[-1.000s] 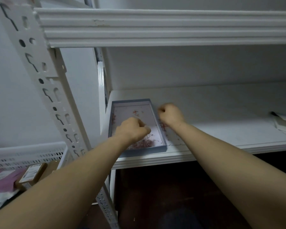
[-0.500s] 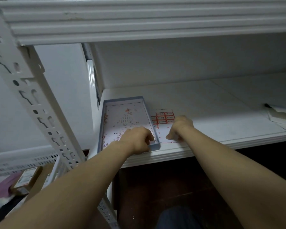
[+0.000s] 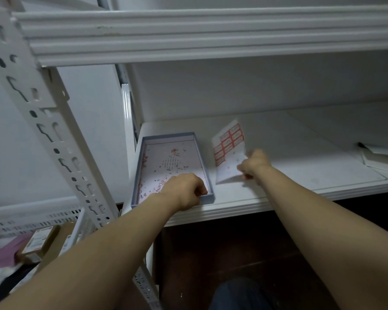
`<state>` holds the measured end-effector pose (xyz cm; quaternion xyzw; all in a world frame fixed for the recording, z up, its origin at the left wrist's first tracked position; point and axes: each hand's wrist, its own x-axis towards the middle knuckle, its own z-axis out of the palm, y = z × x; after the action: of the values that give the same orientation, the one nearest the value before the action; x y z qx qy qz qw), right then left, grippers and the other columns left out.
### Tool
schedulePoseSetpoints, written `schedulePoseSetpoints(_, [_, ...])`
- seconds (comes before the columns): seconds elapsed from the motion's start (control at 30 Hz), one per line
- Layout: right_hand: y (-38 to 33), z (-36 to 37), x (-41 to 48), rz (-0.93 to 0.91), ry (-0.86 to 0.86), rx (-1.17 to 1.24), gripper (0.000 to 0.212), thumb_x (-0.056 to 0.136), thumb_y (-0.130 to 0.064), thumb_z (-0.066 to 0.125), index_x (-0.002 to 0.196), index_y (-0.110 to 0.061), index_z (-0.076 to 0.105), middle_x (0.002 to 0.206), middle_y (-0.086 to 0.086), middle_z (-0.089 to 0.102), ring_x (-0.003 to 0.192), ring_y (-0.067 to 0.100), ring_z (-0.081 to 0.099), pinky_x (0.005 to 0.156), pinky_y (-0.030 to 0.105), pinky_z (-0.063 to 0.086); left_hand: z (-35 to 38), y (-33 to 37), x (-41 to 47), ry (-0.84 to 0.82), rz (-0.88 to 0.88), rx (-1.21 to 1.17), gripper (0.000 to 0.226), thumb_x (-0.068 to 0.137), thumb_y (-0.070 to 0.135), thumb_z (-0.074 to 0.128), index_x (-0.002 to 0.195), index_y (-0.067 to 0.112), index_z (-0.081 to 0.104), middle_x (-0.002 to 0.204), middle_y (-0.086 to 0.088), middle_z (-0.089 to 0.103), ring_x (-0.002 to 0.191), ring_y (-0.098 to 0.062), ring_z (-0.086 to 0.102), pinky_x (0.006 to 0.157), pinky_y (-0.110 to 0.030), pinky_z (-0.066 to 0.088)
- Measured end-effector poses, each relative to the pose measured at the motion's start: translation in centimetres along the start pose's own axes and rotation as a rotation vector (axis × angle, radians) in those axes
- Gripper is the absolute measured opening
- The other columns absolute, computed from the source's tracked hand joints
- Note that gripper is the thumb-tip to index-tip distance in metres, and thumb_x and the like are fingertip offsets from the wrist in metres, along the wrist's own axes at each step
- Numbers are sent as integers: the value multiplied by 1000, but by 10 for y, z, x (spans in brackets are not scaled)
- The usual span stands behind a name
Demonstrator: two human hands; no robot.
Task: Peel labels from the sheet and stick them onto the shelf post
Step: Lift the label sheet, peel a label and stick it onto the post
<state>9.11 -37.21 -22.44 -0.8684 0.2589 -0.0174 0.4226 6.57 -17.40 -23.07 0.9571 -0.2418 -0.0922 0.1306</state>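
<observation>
**Paper label sheet, lifted off shelf board**

Paper: label sheet (image 3: 227,153), pinched at its lower right corner by the right hand (image 3: 254,164), fingers closed on the edge. Sheet raised clear of the white shelf board (image 3: 300,157) except perhaps its lower edge; contact there cannot be told. Long axis runs from the grip up and away toward the back wall, top edge tilted slightly right. Red-bordered labels (image 3: 229,140), two columns, fill the upper half; lower half blank backing.

Left hand (image 3: 185,190): curled into a loose fist, knuckles up, resting in the near right corner of the blue-rimmed tray (image 3: 202,153); whether it holds anything cannot be told. Tray floor strewn with small red and white scraps (image 3: 157,182). Tray sits just beside the sheet, to its left.

Shelf post (image 3: 43,121): white slotted steel, leaning diagonally at left, well apart from both hands.
</observation>
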Motion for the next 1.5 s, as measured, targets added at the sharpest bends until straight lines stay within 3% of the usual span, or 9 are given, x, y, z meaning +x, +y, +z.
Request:
schedulePoseSetpoints(0.13, [-9,-23,-10,-72,-26,355,37,84,12,53,118,-3,57,110,15,61,87,29,59,67,36,56,0,3,-2,35,-80,-234,39,86,11,60,124,15,60,115,-4,64,103,-19,60,94,-29,48])
schedulePoseSetpoints(0.27, [-13,-30,-27,-73,-132,595,29,80,15,58,97,-8,59,96,14,63,82,26,60,64,30,52,-25,20,-6,261,-321,-875,7,91,21,56,89,15,56,84,-5,57,73,-15,54,68,-26,47])
schedulePoseSetpoints(0.43, [-10,-24,-39,-50,-287,623,24,76,13,65,92,-4,62,89,13,68,84,28,65,71,34,55,-44,21,-10,266,-474,-1361,40,86,23,68,115,-1,55,102,-12,67,79,-20,61,66,-30,50])
schedulePoseSetpoints(0.63, [-8,-21,-52,-56,-430,590,39,73,7,71,111,3,63,79,7,74,69,19,69,62,27,57,-47,16,-29,357,-498,-1357,17,88,0,61,105,1,65,96,-9,72,76,-19,67,54,-20,49])
schedulePoseSetpoints(0.77, [-20,-21,-53,-163,-156,348,78,73,-13,76,141,-8,38,133,8,51,121,23,53,94,30,42,-51,13,-39,362,-457,-1357,15,90,-8,52,99,3,60,100,-12,66,86,-25,65,69,-25,57])
schedulePoseSetpoints(0.83, [-30,-21,-58,-385,90,108,67,73,-13,72,134,-17,47,136,7,45,130,24,40,106,32,32,-53,13,-42,342,-435,-1337,17,91,-8,52,101,2,60,104,-14,66,93,-28,65,75,-29,57])
schedulePoseSetpoints(0.93, [-46,-18,-76,-782,307,-95,27,75,-11,67,101,-18,68,115,3,57,114,23,44,90,25,28,-56,14,-46,310,-419,-1325,22,90,-9,51,108,-2,61,103,-15,66,94,-29,64,75,-30,57])
schedulePoseSetpoints(1.1, [-63,-3,-102,-895,-3,-204,15,81,-14,67,95,-15,74,98,-1,71,80,6,54,74,19,40,-59,14,-52,351,-413,-1408,26,86,-16,51,107,-7,62,85,-16,66,73,-26,65,58,-22,58])
schedulePoseSetpoints(1.5, [-65,9,-109,-842,-16,-312,26,82,-25,68,107,-21,72,107,0,66,101,21,60,86,35,48,-62,14,-57,461,-394,-1364,27,81,-15,60,107,-7,64,74,-12,62,54,-16,53,44,-14,49])
